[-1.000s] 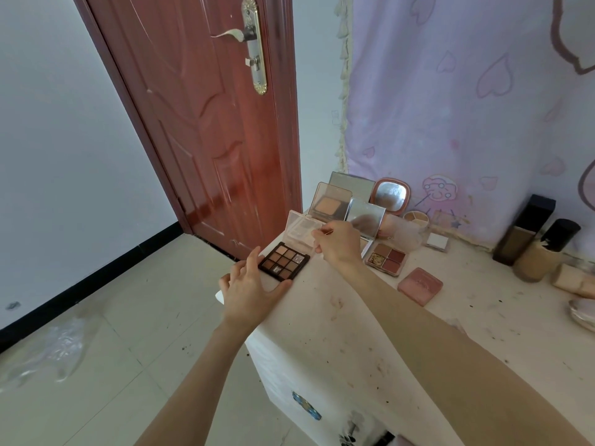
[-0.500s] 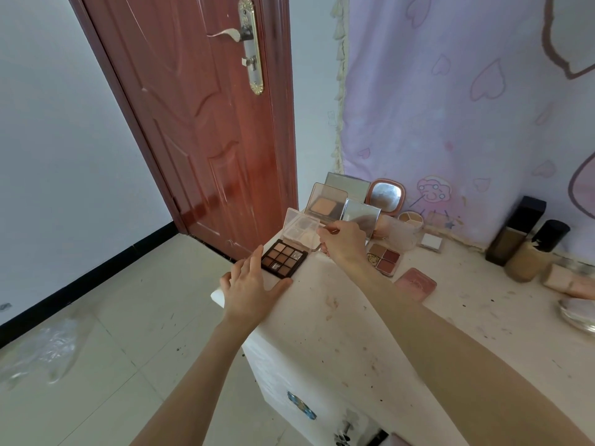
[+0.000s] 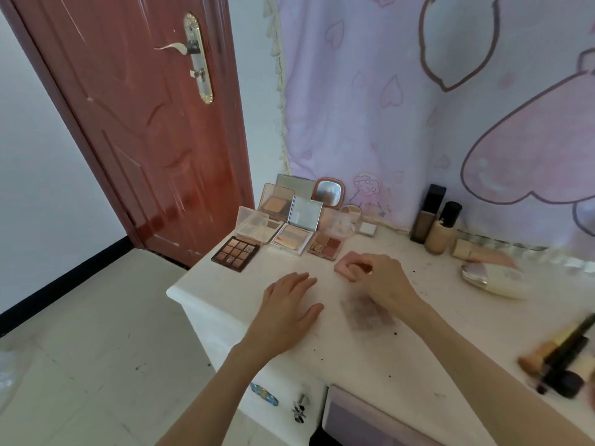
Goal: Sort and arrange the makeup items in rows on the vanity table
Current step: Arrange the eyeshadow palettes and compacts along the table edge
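Behind our white table (image 3: 225,291) stand a red door (image 3: 145,130) and a purple curtain (image 3: 418,107). Our left hand (image 3: 286,304) lies flat on the table with straight fingers. Our right hand (image 3: 376,278) curls its fingers on a small pink case (image 3: 343,267). Open makeup boxes (image 3: 291,235) sit in a row at the back left corner. Two bottles (image 3: 434,220) stand near the curtain, and brushes (image 3: 560,352) lie at our right

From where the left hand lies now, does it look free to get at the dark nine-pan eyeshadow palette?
Probably yes. The left hand lies flat on the vanity table, and the bare tabletop between it and the nine-pan palette holds nothing. The right hand, on the pink compact, is off to the side.
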The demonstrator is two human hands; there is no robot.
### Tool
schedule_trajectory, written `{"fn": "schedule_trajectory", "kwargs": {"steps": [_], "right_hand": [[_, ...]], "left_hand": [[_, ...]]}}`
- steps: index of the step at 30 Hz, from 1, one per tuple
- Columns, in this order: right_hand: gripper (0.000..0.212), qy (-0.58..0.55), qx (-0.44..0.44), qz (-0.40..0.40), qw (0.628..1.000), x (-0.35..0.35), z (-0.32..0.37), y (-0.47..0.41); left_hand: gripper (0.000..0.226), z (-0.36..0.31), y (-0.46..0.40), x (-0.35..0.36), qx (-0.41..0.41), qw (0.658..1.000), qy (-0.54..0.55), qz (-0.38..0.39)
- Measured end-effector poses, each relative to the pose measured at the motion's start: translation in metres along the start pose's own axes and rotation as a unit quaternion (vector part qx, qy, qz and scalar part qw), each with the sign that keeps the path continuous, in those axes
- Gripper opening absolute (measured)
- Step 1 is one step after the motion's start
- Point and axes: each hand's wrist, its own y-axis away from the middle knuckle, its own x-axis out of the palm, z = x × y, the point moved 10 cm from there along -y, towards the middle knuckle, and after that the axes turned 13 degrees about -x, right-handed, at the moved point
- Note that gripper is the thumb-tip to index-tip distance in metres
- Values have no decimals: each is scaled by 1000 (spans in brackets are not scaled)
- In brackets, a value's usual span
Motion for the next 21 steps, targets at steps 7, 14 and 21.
{"fn": "schedule_trajectory", "kwargs": {"steps": [7,14,21], "right_hand": [[30,47,64,54,995,-9,-33,49],[27,-70,93,5,993,-12,-39,60],[34,-567,217,22,794,14,-24,80]], "left_hand": [[77,-53,12,38,54,995,-45,75],[69,-54,10,29,22,990,103,96],[62,-55,13,4,4,956,268,117]]}}
